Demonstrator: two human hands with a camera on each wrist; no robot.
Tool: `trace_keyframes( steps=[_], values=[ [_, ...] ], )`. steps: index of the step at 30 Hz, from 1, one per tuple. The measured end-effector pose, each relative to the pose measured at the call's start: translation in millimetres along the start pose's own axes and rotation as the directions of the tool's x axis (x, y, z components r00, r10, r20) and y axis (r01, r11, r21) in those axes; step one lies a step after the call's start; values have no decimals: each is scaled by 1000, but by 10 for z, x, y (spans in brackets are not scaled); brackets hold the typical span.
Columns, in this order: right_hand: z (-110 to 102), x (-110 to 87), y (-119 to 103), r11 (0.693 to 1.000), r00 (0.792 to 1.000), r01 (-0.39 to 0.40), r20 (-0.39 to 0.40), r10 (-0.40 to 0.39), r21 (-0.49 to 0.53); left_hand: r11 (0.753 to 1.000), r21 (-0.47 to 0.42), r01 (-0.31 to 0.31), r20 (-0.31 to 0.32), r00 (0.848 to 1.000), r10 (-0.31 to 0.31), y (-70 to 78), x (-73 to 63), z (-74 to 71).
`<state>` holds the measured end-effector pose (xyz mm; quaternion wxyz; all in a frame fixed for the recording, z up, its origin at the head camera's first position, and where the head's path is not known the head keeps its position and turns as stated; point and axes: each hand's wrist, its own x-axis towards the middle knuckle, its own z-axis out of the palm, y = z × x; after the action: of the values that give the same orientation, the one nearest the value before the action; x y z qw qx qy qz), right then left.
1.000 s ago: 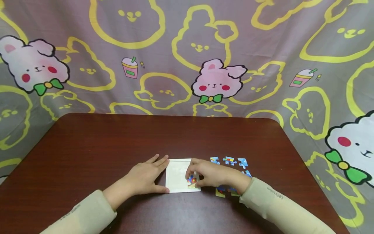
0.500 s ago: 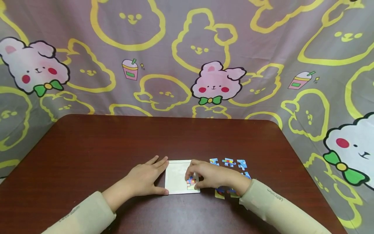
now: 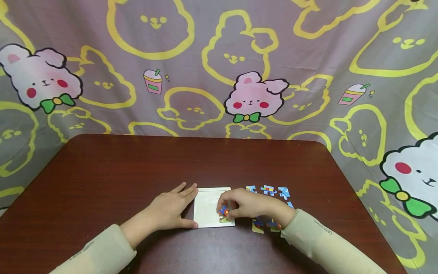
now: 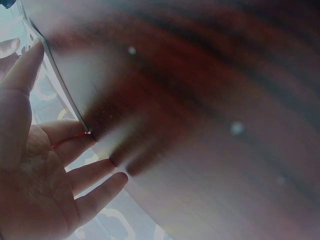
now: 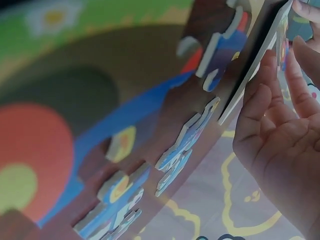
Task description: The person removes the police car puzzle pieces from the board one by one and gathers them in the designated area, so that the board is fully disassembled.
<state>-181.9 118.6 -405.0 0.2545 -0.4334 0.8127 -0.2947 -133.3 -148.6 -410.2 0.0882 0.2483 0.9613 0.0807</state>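
Note:
A shallow white puzzle tray (image 3: 206, 207) lies on the table in the head view. My left hand (image 3: 167, 209) rests at its left side, fingers spread and fairly straight, thumb at the near corner. In the left wrist view that hand (image 4: 40, 185) touches the tray's edge (image 4: 65, 95). Over the tray's near right corner, my right hand (image 3: 244, 203) pinches a colourful jigsaw piece (image 3: 224, 214) between thumb and fingers; part of the piece is hidden by them. The right wrist view has this hand (image 5: 280, 130) beside the raised-looking tray edge.
Several loose jigsaw pieces (image 3: 268, 189) lie right of the tray, some hidden under the right forearm. Two nearer ones (image 3: 257, 226) sit below the wrist. The brown table (image 3: 143, 160) reaches back to a patterned curtain (image 3: 195, 68).
The right hand has shifted slightly, uncovering more of the tray's far edge, and the piece in its fingers looks slightly tilted. The left hand stays in place.

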Motion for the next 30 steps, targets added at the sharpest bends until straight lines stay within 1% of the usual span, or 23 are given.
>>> trace_keyframes(
  steps=[7,14,19,22,28,30],
  values=[
    [-2,-2,6,999,1000,-3,-4,3,32,1000,7,-9,-17,1000,9,4,-7,-17],
    [-17,-18,-19,999,1000,-7,-19,8,48,1000,6,-13,-20,1000,13,10,-14,-26],
    [-38,-50,-21,998,999,-26,-29,28,58,1000,4,-16,-20,1000,16,9,-17,-23],
    [-51,-79,-4,998,999,-15,-39,18,66,1000,4,-17,-21,1000,18,6,-19,-22],
    [-80,-165,54,996,997,40,-71,-34,84,1000,1,-19,-18,1000,19,1,-25,-20],
    [-95,-204,68,995,996,42,-78,-35,89,1000,2,-18,-15,1000,18,0,-25,-20]
  ],
)
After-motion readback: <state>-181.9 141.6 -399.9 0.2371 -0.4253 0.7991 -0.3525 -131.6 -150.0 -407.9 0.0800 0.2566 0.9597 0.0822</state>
